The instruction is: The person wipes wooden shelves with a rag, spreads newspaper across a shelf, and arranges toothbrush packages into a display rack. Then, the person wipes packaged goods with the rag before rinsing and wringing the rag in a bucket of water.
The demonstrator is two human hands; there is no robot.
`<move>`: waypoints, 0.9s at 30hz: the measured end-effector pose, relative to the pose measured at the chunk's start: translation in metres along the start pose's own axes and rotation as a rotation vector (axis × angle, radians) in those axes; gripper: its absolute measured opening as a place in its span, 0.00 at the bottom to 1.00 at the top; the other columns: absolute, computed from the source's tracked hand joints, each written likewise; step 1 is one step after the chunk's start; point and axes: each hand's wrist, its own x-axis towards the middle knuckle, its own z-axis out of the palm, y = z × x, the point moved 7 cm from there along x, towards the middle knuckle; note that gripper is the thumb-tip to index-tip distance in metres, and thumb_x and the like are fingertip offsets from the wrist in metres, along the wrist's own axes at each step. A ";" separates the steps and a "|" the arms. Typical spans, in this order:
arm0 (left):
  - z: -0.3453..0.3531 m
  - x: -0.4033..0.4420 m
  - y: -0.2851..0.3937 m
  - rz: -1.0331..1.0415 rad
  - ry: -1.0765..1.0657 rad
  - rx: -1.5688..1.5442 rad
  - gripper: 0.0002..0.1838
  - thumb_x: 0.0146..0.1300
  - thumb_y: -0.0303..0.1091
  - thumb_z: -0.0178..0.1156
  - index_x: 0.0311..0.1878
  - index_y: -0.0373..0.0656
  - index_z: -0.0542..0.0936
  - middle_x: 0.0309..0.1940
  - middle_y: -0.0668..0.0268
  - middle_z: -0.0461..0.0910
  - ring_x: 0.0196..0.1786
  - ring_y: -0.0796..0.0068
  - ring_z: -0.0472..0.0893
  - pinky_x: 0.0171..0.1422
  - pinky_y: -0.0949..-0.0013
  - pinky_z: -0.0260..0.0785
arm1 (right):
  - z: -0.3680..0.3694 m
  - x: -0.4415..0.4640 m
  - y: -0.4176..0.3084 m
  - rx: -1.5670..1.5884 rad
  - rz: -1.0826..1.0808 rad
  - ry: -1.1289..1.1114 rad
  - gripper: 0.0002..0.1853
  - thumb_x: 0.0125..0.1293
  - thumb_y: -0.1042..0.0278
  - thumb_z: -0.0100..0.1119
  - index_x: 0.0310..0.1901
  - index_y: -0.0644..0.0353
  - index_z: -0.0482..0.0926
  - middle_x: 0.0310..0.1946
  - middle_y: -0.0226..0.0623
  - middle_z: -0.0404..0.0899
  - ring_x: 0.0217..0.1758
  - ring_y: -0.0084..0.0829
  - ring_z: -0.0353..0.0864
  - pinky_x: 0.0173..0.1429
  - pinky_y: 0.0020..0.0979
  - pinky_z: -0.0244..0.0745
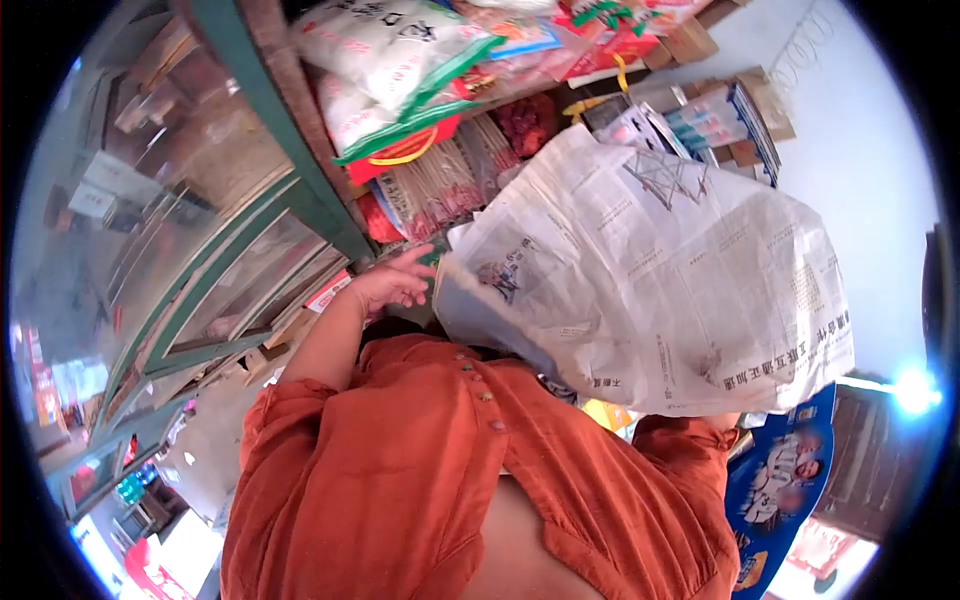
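A large creased newspaper sheet (pixel 690 270) spreads across the right half of the view, with print and a line drawing on it. Just left of its folded edge is my left hand (pixel 395 283), fingers apart and nothing held. A bluish-grey flat surface (pixel 485 315) shows under the paper's lower left edge. The newspaper covers my right hand; only a bit of skin shows by the sleeve at the paper's lower edge, so its grip is hidden.
White and green bags (pixel 395 50), bundled sticks (pixel 440 180) and boxes (pixel 710 120) fill shelves ahead. A green-framed glass cabinet (pixel 270 110) stands at the left. On the lower right is a blue printed board (pixel 785 480).
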 end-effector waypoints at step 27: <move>0.008 0.082 -0.210 -0.478 -0.045 -0.083 0.40 0.61 0.65 0.58 0.73 0.62 0.61 0.68 0.51 0.63 0.67 0.47 0.67 0.65 0.44 0.65 | -0.036 -0.050 -0.083 -0.107 -0.115 0.181 0.23 0.70 0.51 0.56 0.50 0.67 0.75 0.43 0.41 0.79 0.45 0.34 0.78 0.53 0.30 0.74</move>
